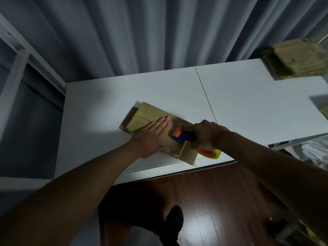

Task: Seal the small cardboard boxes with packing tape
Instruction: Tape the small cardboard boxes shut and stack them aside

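A small brown cardboard box (142, 118) lies flat on the white table (248, 103), near its front edge. Clear tape shines along the far part of its top seam. My left hand (152, 135) presses flat on the box top, fingers together and stretched out. My right hand (207, 135) grips a blue and orange tape dispenser (184, 136) that rests on the near end of the box. The yellowish tape roll (211, 154) sticks out below my right hand.
A blurred stack of cardboard boxes (298, 61) sits at the table's far right corner, and another blurred brown thing (322, 109) is at the right edge. Grey curtains hang behind the table. White shelving (16, 64) stands to the left. Dark wood floor and my shoe (174, 221) lie below.
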